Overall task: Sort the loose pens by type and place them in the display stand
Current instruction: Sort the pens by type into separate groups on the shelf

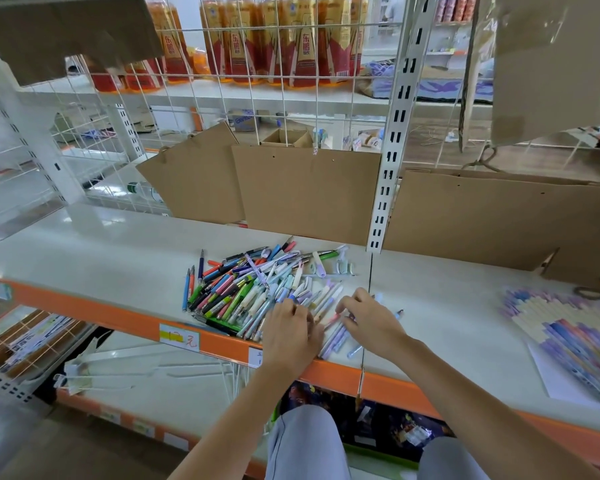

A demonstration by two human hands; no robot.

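You have bright, even light; soft glare on the white shelf (94, 244) at left, wide-angle bending at the edges, right-edge pens (568, 337) blurred

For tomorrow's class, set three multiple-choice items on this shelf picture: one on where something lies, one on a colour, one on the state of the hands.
1. Where does the loose pen pile lie?
A. on the floor
B. on the white shelf
C. in a cardboard box

2. What colour is the shelf's front edge?
A. orange
B. blue
C. black

3. What are the hands doing?
A. hanging idle at the sides
B. holding a bottle
C. both working at the pastel pens at the pile's near edge

Answers: 1 B, the pile rests on the shelf top. 2 A, the edge strip is orange. 3 C, left hand and right hand both lie on those pens.
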